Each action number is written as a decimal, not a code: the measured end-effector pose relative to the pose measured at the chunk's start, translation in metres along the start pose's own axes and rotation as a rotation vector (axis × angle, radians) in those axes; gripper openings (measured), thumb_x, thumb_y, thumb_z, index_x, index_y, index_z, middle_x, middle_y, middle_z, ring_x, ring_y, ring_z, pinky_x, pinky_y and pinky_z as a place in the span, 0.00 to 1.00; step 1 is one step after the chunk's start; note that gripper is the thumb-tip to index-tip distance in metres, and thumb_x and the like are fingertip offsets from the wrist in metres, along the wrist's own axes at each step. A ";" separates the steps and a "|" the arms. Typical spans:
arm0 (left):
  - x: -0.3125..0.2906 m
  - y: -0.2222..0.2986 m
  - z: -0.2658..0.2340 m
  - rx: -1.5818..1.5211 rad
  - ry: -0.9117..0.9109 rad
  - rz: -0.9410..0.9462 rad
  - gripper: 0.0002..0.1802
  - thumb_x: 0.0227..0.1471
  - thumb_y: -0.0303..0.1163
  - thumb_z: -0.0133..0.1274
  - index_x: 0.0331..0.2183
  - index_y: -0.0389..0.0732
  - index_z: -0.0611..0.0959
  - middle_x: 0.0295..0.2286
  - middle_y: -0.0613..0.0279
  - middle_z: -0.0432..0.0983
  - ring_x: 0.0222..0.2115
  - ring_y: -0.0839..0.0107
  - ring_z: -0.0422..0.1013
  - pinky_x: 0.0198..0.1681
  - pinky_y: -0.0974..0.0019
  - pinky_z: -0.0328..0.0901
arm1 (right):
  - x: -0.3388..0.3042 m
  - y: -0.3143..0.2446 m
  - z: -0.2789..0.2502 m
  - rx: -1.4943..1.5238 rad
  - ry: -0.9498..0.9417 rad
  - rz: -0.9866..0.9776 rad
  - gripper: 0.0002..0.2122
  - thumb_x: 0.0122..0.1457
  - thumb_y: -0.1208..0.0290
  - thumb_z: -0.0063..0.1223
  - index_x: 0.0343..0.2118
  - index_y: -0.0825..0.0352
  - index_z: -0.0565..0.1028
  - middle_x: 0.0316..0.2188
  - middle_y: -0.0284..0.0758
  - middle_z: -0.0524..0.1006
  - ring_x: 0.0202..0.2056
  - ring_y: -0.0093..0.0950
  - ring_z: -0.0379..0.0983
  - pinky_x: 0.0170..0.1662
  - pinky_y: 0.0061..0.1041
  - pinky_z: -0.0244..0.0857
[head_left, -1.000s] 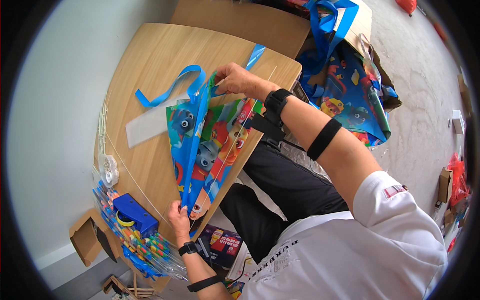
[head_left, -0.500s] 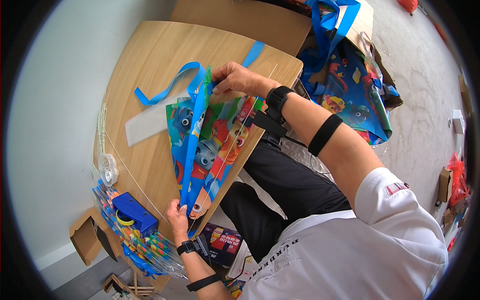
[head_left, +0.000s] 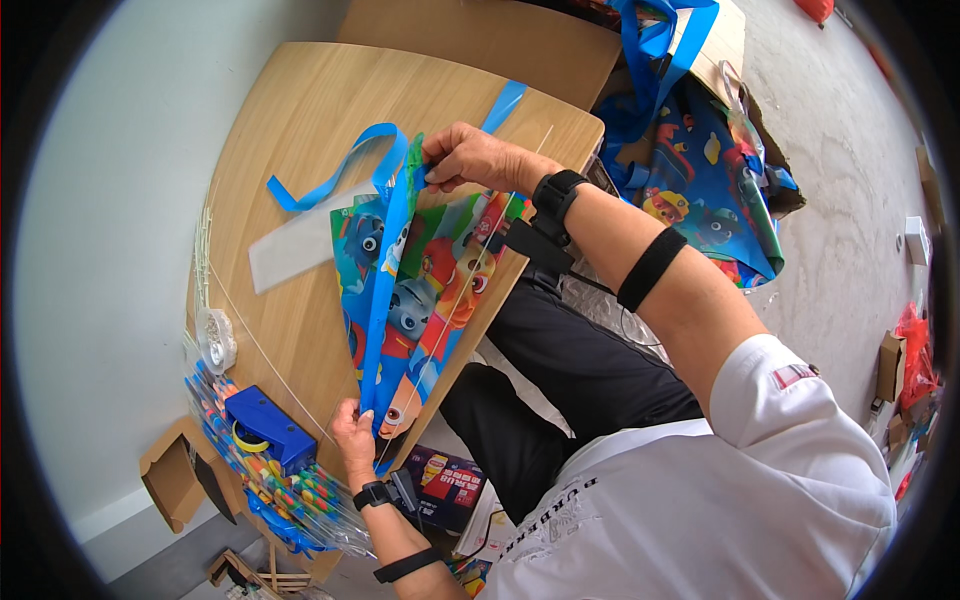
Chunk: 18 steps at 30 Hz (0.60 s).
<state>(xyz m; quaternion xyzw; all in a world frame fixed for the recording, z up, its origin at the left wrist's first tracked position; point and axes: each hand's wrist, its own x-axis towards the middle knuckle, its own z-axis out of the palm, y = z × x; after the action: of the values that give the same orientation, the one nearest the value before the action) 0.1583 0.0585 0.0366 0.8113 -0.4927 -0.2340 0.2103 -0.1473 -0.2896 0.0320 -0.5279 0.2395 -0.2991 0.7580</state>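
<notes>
A kite (head_left: 408, 310) of thin sheet, printed with bright cartoon animals, lies partly folded across the table's right edge. Its blue edge strip runs between my hands. My right hand (head_left: 470, 158) pinches the upper, green-tipped corner. At the narrow lower end, my left hand (head_left: 353, 432) grips the same strip between thumb and fingers. A blue ribbon tail (head_left: 335, 185) curls away from the upper part onto the wood. Beneath it is a translucent plastic sleeve (head_left: 285, 255). One thin pale rod (head_left: 450, 305) slants over the printed sheet.
On the wooden table (head_left: 300, 110) stand a tape roll (head_left: 216, 340) and a blue tape dispenser (head_left: 270, 430) near bundled colourful rods in clear wrap (head_left: 315, 490). A carton holding printed sheets (head_left: 700, 190) is at the far right. An open cardboard box (head_left: 175, 475) sits lower left.
</notes>
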 end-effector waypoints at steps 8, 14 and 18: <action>-0.001 0.008 0.000 -0.005 0.008 -0.006 0.10 0.41 0.15 0.54 0.28 0.35 0.73 0.22 0.62 0.67 0.24 0.72 0.65 0.31 0.67 0.63 | 0.002 0.000 0.004 -0.132 -0.028 -0.071 0.06 0.52 0.71 0.61 0.29 0.69 0.79 0.22 0.26 0.75 0.27 0.16 0.69 0.34 0.18 0.65; -0.001 0.006 0.000 -0.002 0.001 -0.012 0.10 0.41 0.15 0.54 0.29 0.35 0.73 0.22 0.61 0.67 0.25 0.71 0.65 0.32 0.68 0.63 | 0.002 -0.001 0.010 -0.336 0.093 -0.130 0.06 0.51 0.73 0.62 0.24 0.70 0.77 0.18 0.24 0.70 0.24 0.16 0.63 0.28 0.20 0.59; -0.001 0.003 0.003 -0.015 0.033 0.016 0.09 0.40 0.16 0.54 0.28 0.35 0.72 0.21 0.64 0.65 0.24 0.74 0.62 0.30 0.69 0.61 | 0.002 -0.002 0.017 -0.345 0.146 -0.159 0.07 0.50 0.75 0.62 0.22 0.71 0.75 0.17 0.24 0.69 0.23 0.16 0.63 0.27 0.21 0.58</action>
<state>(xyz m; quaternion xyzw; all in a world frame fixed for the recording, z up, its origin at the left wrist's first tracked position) 0.1543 0.0577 0.0357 0.8097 -0.4937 -0.2225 0.2263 -0.1348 -0.2803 0.0395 -0.6440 0.2991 -0.3501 0.6109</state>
